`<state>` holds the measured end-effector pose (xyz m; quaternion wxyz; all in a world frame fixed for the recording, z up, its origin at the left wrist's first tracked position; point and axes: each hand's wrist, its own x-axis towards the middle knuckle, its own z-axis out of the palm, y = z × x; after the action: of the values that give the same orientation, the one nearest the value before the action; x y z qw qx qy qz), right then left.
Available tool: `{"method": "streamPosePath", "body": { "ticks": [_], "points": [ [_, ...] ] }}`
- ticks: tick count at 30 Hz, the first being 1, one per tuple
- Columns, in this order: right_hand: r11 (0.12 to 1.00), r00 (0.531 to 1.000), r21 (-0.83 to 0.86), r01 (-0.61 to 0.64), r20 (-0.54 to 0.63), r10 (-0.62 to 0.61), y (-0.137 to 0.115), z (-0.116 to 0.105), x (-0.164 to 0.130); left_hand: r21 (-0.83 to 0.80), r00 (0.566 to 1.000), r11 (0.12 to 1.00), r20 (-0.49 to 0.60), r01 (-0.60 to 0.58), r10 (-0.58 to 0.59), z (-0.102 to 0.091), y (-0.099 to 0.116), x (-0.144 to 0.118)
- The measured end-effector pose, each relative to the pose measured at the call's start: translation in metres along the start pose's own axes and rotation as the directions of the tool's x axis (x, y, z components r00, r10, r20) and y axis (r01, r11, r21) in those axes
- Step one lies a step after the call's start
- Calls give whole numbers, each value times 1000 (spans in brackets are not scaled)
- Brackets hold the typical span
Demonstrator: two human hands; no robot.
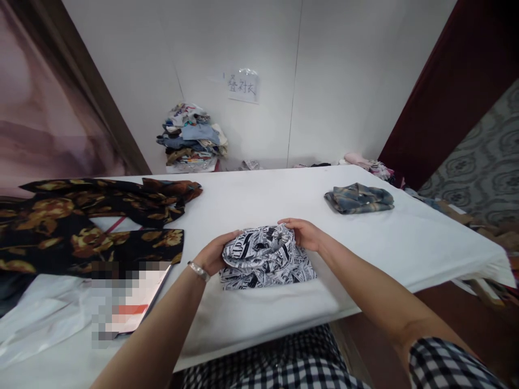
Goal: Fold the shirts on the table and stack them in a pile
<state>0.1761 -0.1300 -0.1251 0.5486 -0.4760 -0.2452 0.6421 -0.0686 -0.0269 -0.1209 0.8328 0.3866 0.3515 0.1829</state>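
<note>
Newspaper-print shirt [267,270], folded into a bundle, at mid-table near the front edge of the white tablecloth [259,197]. Left hand [215,254] grips its left side; right hand [306,235] has its upper right corner, fingers curled over the far edge. Both hands narrow on cloth, neither free.

Risks, my judgement: upper layer looks loose and bunched around the collar, so uneven pulling could skew it or open the folds. Lower layer sticks out below, not gripped as far as I can see; a lift from the top alone might let it drop. Cloth is rucked near the front, could drag along if the bundle slides. Bracelet [198,271] might snag fabric (minor, but flagging it).

Containers: translucent plastic [52,310] lies at lower left, bag or loose sheet, can't tell; contents, if any, unreadable. Black floral garment [162,246] is spread just beyond it, folded plaid shirt [359,200] sits well apart at right, clothes pile [197,135] stacked against the wall; no box or bin around any of these.
</note>
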Motion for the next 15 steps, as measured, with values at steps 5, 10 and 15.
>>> {"method": "streamPosePath", "body": {
  "ticks": [5,10,15],
  "points": [
    [998,996,13,69,54,-70,-2,1,-4,84,998,995,36,49,-52,-1,0,-4],
    [992,985,-10,125,119,-123,-2,-8,-4,-56,999,998,-31,-20,18,-1,1,0],
    [967,982,-171,189,24,-188,-2,-7,-5,-166,987,974,-73,-156,146,2,1,8]
  ]
}}
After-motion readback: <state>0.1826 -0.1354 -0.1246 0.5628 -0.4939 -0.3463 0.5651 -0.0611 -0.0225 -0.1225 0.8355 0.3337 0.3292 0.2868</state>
